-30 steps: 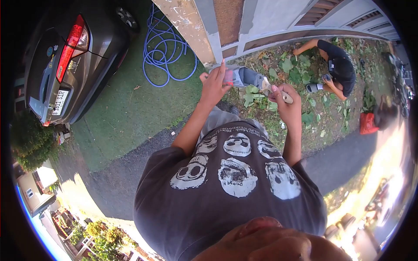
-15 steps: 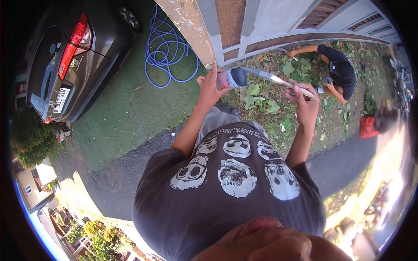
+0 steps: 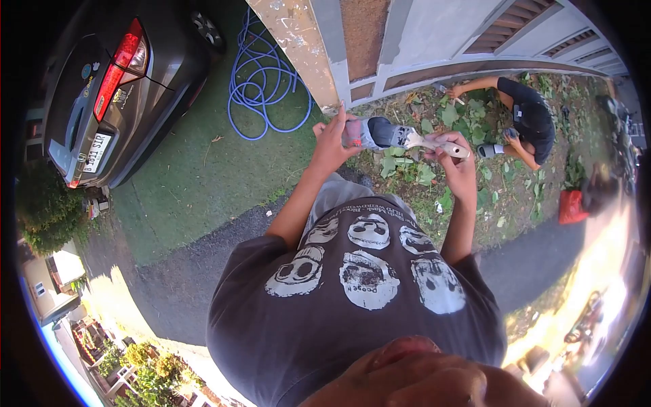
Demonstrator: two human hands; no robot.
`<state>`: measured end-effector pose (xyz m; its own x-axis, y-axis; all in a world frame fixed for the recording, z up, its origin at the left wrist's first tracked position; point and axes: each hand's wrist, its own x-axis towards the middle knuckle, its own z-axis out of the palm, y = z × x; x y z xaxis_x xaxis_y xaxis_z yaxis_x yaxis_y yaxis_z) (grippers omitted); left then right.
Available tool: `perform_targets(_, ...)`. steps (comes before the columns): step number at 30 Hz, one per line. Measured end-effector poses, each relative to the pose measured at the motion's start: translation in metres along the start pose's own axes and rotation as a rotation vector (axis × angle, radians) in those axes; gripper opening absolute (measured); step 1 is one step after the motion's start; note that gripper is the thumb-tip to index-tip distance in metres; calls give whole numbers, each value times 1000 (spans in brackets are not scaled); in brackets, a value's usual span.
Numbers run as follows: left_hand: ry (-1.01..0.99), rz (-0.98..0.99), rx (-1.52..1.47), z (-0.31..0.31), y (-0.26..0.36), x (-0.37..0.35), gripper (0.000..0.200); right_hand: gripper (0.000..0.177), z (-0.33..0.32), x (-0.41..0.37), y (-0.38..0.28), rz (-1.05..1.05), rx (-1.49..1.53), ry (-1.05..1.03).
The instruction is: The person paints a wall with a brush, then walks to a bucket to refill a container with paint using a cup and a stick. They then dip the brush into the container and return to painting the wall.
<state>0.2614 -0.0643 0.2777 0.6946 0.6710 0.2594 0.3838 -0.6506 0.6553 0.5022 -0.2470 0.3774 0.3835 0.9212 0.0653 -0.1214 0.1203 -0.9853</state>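
Note:
My left hand [image 3: 331, 141] is closed around a small clear plastic cup [image 3: 365, 132] with dark grey paint in it and a red mark on its side. In my right hand [image 3: 453, 161] is a paintbrush [image 3: 434, 144], gripped by its pale wooden handle. The brush's paint-smeared bristles reach to the cup's mouth. Both hands are held out in front of my chest, close to the corner of a wall [image 3: 332, 88] with grey-painted trim and brown panels.
To the right, another person [image 3: 529, 115] in dark clothes works low by the wall, among cut leaves [image 3: 461, 115]. A blue hose [image 3: 261, 88] lies coiled on green ground at the left, beside a parked dark car [image 3: 129, 95]. A red bag [image 3: 573, 207] sits farther right.
The brush in my right hand has moved left and down, from in front of the wall to the cup's mouth. My left hand has barely shifted.

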Motion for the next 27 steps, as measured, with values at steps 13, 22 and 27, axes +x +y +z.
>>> perform_targets(13,52,-124,25,-1,-18,-3,128,15,-22,13,-7,-52,-179,109)
perform_targets(22,177,-270,48,-12,-64,-29,134,19,-66,66,35,21,-235,575)
perform_targets(27,179,-366,30,-14,-94,-62,134,17,-99,83,130,73,-39,719)
